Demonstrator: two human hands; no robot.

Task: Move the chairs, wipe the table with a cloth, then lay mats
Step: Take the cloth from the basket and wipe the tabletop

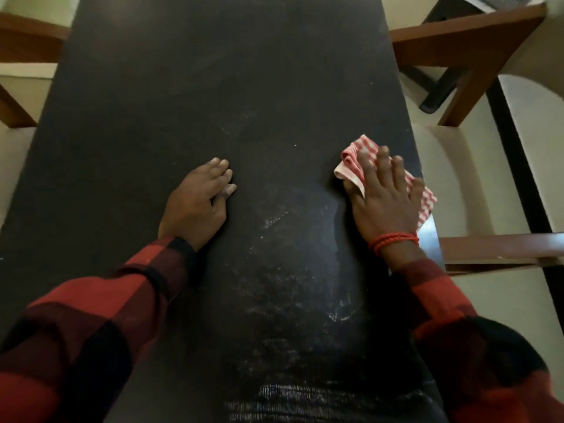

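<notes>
A view from above looks down a long, dark, matt black table [213, 87] that runs away from the viewer, with pale cream floor [451, 166] showing past both long edges. Off the table's left edge, parts of a brown wooden chair [27, 41] show at the far left, standing apart from the table. On the table, left of its middle line, the left hand [195, 206] lies palm down and flat on the bare surface, fingers together and pointing away, holding nothing; its arm wears a red and black checked sleeve [100, 309]. Between the two hands the tabletop carries pale, hazy smears and streaks [308, 239] that spread toward the near edge. Further right, close to the table's right edge, the right hand [384, 203] presses palm down with fingers spread on a crumpled red and white checked cloth [354, 160], which lies on the table with one corner reaching the right edge. A red braided thread band [393, 239] circles that wrist, above another red and black checked sleeve. Off the right edge stand two more brown wooden chair pieces: one frame [476, 47] near the far right corner and one rail [500, 245] level with the right wrist, just beside the table.
</notes>
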